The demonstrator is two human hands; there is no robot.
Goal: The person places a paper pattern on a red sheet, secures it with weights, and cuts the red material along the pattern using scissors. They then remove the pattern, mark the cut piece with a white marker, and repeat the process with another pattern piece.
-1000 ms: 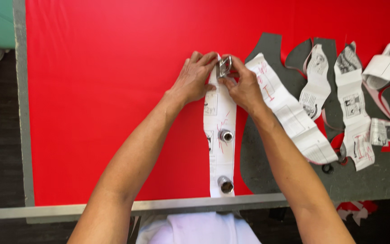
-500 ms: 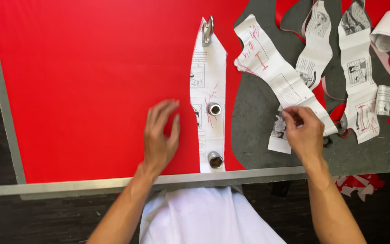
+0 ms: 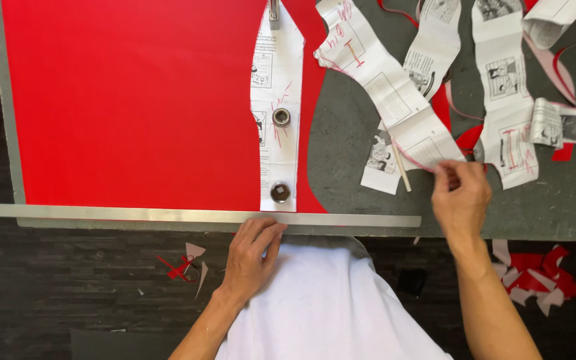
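While paper pattern piece [image 3: 276, 107] sits pinned on red sheet [image 3: 128, 100] by two round metal weights [image 3: 281, 118], no cutting around it yet. Right hand [image 3: 461, 200] fingers pinch neighbouring pattern strip's corner [image 3: 428, 143]; left hand [image 3: 251, 257] released, resting at worktop edge [image 3: 168, 215].

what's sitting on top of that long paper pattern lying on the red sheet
Two round metal weights sit on the paper pattern, plus a metal piece at its top, cut off by the frame. Beneath it, only red sheet shows.
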